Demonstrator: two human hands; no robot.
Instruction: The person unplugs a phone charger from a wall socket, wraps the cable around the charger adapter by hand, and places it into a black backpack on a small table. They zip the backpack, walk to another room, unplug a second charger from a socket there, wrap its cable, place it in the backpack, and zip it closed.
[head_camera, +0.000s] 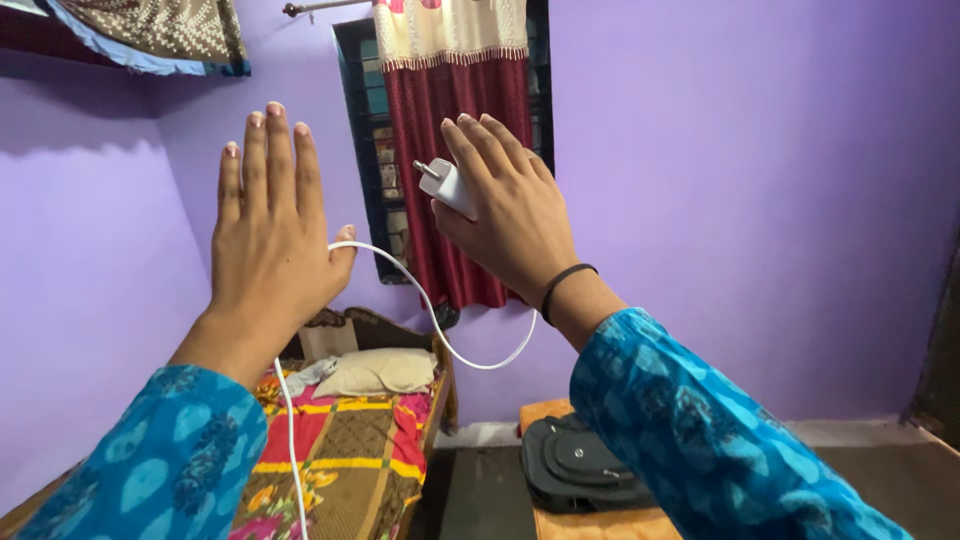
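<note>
Your two forearms in blue patterned sleeves come up from the bottom of the view, and both hands are lifted in front of the purple painted wall. Your left hand is flat and open, the four fingers straight and together pointing up, with its back to the camera; it grips nothing, but the thin white cable passes just behind the thumb and seems to touch it there. Your right hand, with a black band on the wrist, is closed around the small white plastic charger plug, so the plug sits between the thumb and the palm, and its metal pins point up and to the left. From this plug the white cable hangs down in a loop under your right wrist, goes up to the left thumb, and then falls down along your left forearm to the bottom edge. Behind your hands you see the dark window with the maroon and cream curtain. Lower, on the left, stands the wooden bed with the colourful patchwork cover and the beige pillow. On the right of the bed a black bag lies on the orange surface.
</note>
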